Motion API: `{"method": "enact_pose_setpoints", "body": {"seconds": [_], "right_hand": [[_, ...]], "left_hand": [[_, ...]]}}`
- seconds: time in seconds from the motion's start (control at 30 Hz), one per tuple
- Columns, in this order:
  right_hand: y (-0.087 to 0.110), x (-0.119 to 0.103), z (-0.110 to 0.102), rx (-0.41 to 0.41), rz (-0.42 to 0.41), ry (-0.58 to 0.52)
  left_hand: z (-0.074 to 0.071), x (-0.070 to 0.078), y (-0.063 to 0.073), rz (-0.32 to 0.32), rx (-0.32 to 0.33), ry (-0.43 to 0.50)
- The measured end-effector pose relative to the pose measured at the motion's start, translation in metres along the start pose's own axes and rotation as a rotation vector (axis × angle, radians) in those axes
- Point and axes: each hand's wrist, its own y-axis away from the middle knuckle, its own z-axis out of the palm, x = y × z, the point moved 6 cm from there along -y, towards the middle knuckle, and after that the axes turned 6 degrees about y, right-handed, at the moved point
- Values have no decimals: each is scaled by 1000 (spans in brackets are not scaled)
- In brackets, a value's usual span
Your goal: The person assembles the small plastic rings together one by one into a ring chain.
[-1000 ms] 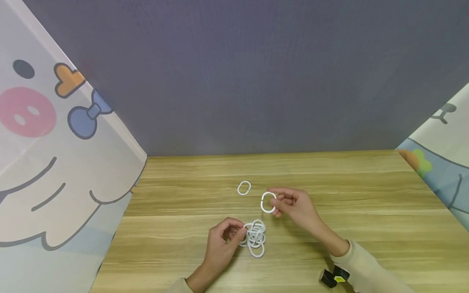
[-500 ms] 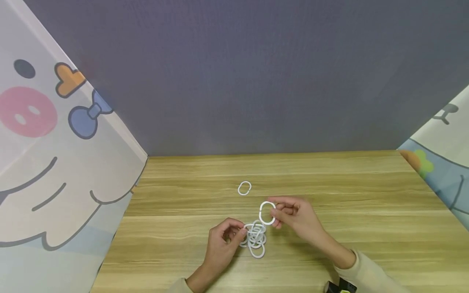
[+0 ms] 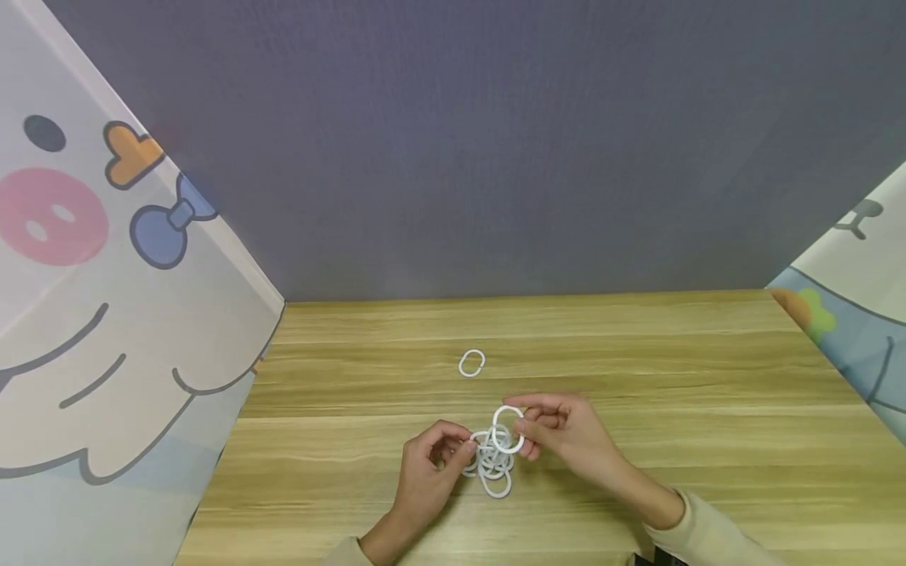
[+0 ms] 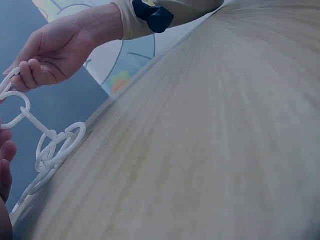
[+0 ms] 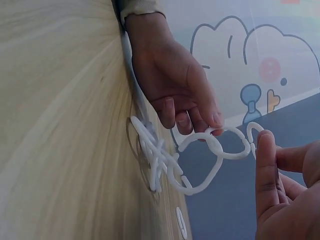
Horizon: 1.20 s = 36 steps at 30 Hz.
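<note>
A small heap of white plastic chain links (image 3: 497, 496) lies on the table, joined to one another. My left hand (image 3: 427, 478) pinches one link of this chain between thumb and index finger, at the heap's left side. In the right wrist view, that link (image 5: 235, 156) hangs hooked through another chain link (image 5: 192, 190). My right hand (image 3: 569, 434) pinches a separate C-shaped link (image 3: 506, 408) between thumb and fingers. This link overlaps the top of the heap in the head view. In the right wrist view, it is close beside the link my left hand holds.
Another loose white link (image 3: 462, 365) lies flat on the wood-grain table (image 3: 340, 354), farther back than both hands. A grey panel (image 3: 453, 157) rises behind the table, with cartoon-printed panels (image 3: 141, 330) at the sides. A black device (image 4: 155, 17) is strapped at the right sleeve.
My right hand has come toward me and slightly left, bringing its link from behind the heap to over it. My left hand and the loose link at the back have stayed in place.
</note>
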Motion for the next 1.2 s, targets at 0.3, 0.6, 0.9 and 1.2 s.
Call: {"method": "enact_pose_setpoints", "body": {"seconds": [0.3,0.6,0.9,1.2], "right_hand": [[2,6,5,-36,13,-36],[2,7,5,-17,-1,-21],[3,7,-1,98,-66,17],[7,9,-12,228,-52,116]], "left_hand": [[-1,0,0,14,-2,3],[-2,-2,0,27,4,-6],[-1,0,0,36,3,12],[0,0,0,37,3,21]]}}
